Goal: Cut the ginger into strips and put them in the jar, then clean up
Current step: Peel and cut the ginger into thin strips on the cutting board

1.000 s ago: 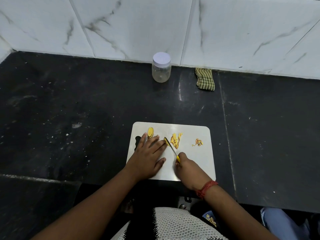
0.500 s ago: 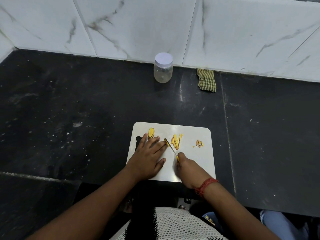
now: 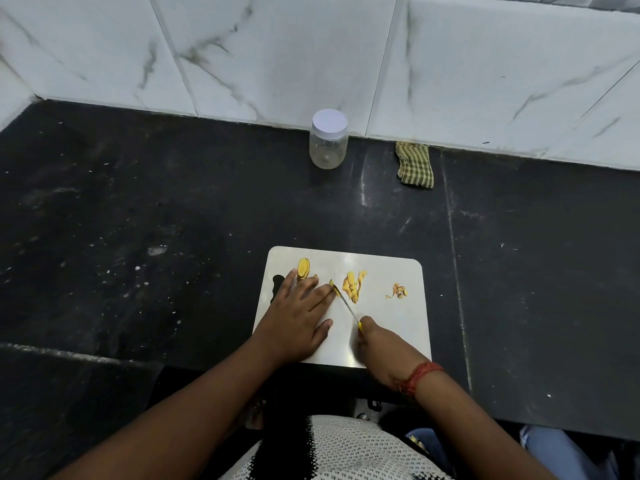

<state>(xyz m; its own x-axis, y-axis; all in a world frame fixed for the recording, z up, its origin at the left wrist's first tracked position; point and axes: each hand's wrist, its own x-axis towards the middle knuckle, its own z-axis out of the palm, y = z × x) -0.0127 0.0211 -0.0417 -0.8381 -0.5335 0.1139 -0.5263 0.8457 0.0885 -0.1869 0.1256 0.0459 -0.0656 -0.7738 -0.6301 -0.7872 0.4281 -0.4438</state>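
White marble-veined wall tiles (image 3: pixel 277 53), dark speckled stone counter (image 3: pixel 138 209), soft glare

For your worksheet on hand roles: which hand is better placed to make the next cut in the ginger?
Right hand: its grip already holds the yellow-handled knife, blade beside the left hand pinning ginger.

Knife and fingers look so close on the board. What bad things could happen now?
1. The knife blade sits right beside the left hand fingertips, which press down on the ginger being cut; a slip could nick them.
2. The jar stands far back by the wall with its lid on, so the cut strips might spill on the way.
3. The small scraps near the board edge could scatter off.
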